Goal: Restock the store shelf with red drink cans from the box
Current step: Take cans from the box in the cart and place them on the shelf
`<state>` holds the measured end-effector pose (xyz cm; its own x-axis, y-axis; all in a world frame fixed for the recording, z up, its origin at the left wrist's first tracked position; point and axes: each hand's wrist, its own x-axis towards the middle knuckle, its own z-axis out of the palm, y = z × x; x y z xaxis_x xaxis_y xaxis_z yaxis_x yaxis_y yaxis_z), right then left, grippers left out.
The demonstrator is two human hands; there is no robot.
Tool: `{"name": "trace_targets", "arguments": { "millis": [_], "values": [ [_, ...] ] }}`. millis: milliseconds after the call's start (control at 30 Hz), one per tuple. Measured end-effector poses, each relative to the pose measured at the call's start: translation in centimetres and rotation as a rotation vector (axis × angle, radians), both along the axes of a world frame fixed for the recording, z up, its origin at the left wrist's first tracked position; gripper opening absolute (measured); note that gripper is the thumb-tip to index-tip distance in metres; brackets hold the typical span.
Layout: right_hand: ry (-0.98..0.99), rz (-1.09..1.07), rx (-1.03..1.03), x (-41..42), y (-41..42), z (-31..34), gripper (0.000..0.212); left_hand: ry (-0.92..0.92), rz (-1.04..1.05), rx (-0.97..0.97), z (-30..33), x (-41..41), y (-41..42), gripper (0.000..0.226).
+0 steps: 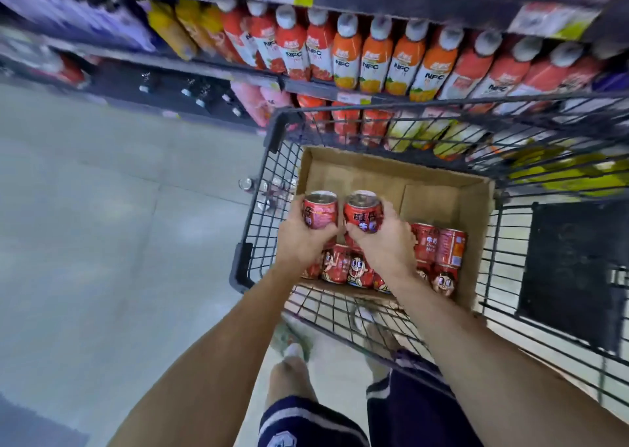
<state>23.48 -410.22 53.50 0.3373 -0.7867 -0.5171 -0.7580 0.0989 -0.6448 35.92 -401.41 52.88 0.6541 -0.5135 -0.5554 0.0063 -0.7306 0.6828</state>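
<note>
As box [442, 187] sits, 2 hands [303, 239] [384, 242] grip 2 cans [320, 210] [360, 211].

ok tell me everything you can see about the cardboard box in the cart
The cardboard box is plain brown, open-topped, with low walls and a bare, creased floor at its far end. It sits inside the black wire cart. Red drink cans fill only its near end, some upright, some seemingly on their sides. The left hand and right hand each hold one can above it; neither visibly touches the box.
</note>
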Motion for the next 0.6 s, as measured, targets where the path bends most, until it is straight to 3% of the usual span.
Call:
{"name": "trace_targets", "arguments": {
  "millis": [233,433,600],
  "values": [
    [-0.144,0.061,-0.044,5.6,3.9,6.4,0.064,-0.187,0.014,-0.139,7.0,4.4,5.9,0.061],
    [-0.274,0.101,-0.257,11.9,8.1,12.6,0.058,-0.210,0.062,-0.269,12.8,11.3,11.5,0.052],
    [-0.318,0.134,-0.322,16.9,13.4,16.7,0.060,-0.264,0.077,-0.382,17.7,17.4,16.7,0.058]
  ]
}}
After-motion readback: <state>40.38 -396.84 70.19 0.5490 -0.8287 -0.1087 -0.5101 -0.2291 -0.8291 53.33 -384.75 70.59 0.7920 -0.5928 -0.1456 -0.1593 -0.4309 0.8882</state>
